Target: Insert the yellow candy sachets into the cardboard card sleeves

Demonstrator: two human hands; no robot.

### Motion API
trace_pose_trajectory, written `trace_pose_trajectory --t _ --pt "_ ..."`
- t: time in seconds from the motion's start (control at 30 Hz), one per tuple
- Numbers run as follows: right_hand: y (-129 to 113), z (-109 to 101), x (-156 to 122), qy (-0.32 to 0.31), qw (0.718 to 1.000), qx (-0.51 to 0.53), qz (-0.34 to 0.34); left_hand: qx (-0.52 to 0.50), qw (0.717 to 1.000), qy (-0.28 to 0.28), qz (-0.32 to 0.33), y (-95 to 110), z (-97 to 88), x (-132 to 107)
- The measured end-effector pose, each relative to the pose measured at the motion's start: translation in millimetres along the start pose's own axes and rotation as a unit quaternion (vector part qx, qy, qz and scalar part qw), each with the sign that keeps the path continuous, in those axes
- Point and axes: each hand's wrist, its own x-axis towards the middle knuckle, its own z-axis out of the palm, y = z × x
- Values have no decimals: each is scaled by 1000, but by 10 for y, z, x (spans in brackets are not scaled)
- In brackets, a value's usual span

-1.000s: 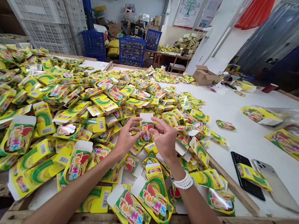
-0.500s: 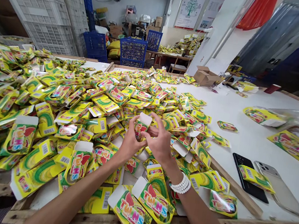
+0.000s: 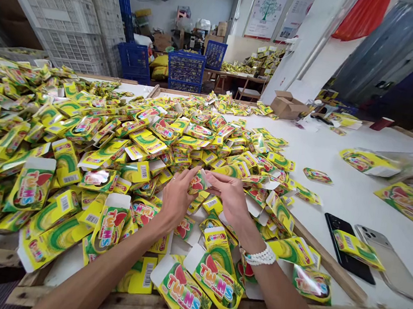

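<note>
Between both hands, above the pile, is one small yellow-green carton (image 3: 198,182) printed with fruit. My left hand (image 3: 176,198) pinches its left side with thumb and fingers. My right hand (image 3: 229,198), a white bead bracelet on its wrist, presses fingertips on the carton's right end. Under and around them lies a heap of flat yellow "TWINS" cartons (image 3: 89,144) spread over the white table (image 3: 342,192).
Two phones (image 3: 349,244) lie at the right with a carton across them. A wooden strip (image 3: 325,264) runs along the table's near right edge. White crates (image 3: 58,8) and blue baskets (image 3: 185,68) stand behind. A small cardboard box (image 3: 287,104) sits at the far end.
The carton stood upright with its white flap up between my fingers; now it is lower, its flap no longer showing, and both hands have closed in on it.
</note>
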Motion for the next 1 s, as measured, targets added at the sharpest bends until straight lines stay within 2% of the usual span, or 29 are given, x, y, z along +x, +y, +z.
trace_pose_trajectory --t 0.17,0.33,0.5,0.67,0.77,0.87,1.0 --pt "110 57 -30 60 998 22 -1 45 999 -6 -5 44 -26 -28" --pt "168 79 -27 68 996 54 8 82 997 10 7 55 -32 -45" --pt "184 79 -26 82 994 -45 -48 111 994 0 -4 57 -36 -45" --pt "228 69 -19 36 964 -198 -176 136 991 10 -15 52 -54 -35" --pt "237 91 -40 10 943 -241 -227 134 991 15 -22 45 -79 -25" --pt "213 108 -61 -23 944 -240 -226 128 991 30 -18 27 -94 -14" --pt "131 64 -44 -56 965 -177 -183 86 994 59 -13 -2 -87 3"
